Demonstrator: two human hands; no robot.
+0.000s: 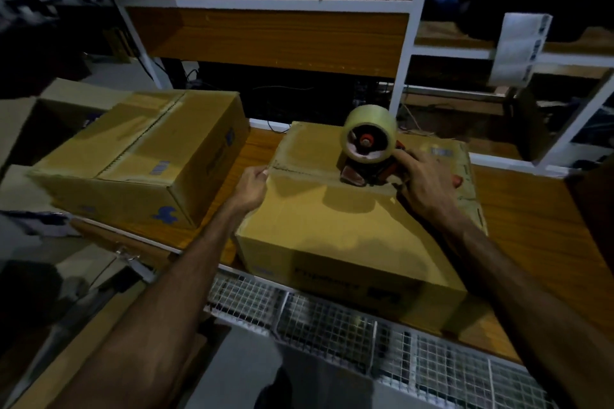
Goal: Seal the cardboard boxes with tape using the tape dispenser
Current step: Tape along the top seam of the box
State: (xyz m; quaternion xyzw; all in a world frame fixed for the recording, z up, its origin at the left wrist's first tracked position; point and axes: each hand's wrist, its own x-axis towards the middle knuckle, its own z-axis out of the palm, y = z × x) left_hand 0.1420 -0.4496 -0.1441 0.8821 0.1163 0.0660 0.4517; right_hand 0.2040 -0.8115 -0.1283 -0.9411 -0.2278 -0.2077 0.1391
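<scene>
A closed cardboard box (pixel 335 229) lies on the wooden table in front of me. On its top seam stands a red tape dispenser (pixel 368 156) with a roll of clear tape. My right hand (pixel 428 176) grips the dispenser's handle, to the right of the roll. My left hand (pixel 253 188) grips the box's left edge at the end of the seam, fingers curled over it. A second cardboard box (pixel 143 156) sits to the left, its top seam covered with tape.
A wooden table (pixel 538 222) carries both boxes, with a wire mesh rack (pixel 332 319) along its near edge. Behind stands a white-framed shelf (pixel 405 53) with dark items on it. An open box (pixel 50 119) is at far left.
</scene>
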